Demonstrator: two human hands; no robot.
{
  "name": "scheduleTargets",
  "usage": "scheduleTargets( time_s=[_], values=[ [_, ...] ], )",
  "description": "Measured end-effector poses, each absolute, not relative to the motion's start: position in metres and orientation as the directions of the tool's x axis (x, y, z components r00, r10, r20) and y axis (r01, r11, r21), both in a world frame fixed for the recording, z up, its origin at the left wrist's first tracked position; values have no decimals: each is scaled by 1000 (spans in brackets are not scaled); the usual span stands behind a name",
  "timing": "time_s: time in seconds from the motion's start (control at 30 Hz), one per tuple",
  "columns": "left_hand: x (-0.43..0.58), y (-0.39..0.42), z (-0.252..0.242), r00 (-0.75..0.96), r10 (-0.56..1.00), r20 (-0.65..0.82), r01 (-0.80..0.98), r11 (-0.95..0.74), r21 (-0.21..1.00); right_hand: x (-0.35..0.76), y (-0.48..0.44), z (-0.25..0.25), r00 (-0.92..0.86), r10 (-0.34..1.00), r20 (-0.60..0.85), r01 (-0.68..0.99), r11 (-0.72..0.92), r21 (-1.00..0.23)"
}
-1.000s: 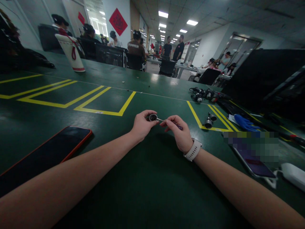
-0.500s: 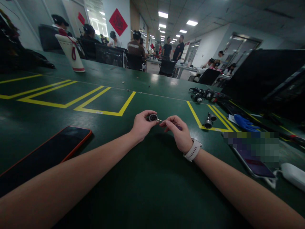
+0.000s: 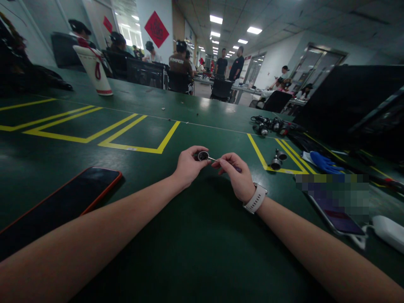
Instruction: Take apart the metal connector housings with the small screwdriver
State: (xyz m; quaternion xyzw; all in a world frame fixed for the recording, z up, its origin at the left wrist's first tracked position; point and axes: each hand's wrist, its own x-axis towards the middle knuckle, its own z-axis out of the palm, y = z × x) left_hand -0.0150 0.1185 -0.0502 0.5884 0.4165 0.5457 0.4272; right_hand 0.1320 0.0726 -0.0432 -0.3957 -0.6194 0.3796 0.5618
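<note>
My left hand [image 3: 189, 165] pinches a small round metal part [image 3: 203, 155] with a dark hollow inside, its open face turned toward me. In my right hand [image 3: 235, 173] is a small screwdriver [image 3: 237, 169] with a dark purplish handle. Its thin shaft points left and reaches the rim of the round part; whether the tip is inside a screw cannot be seen. Both hands are held close together above the green table [image 3: 189, 252]. Similar round metal parts [image 3: 276, 162] stand to the right, by the yellow tape.
On the left lie a phone with an orange edge [image 3: 104, 173] and, farther back, a paper cup [image 3: 94, 69]. To the right are a blue glove [image 3: 325, 162], another phone [image 3: 337, 210], a white case [image 3: 389, 231] and a heap of dark metal parts [image 3: 268, 125]. Several people sit or stand beyond.
The round metal part has shifted and turned very slightly in my left hand. My right hand and the screwdriver keep nearly the same place.
</note>
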Motion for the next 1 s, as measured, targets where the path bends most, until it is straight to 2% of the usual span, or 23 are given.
scheduleTargets(
  time_s=[0.17,0.5,0.77,1.0],
  values=[
    [-14,119,-51,47,957,285,-32,-283,958,131,73,-43,-51,911,408,71,411,-909],
    [-16,119,-52,72,947,313,76,-318,945,132,72,-42,-54,914,402,65,405,-912],
    [-15,116,-47,62,954,292,-14,-291,957,133,73,-44,-59,913,405,45,407,-912],
    [-17,119,-54,66,940,334,90,-339,937,132,72,-42,-61,913,404,66,407,-911]
  ],
)
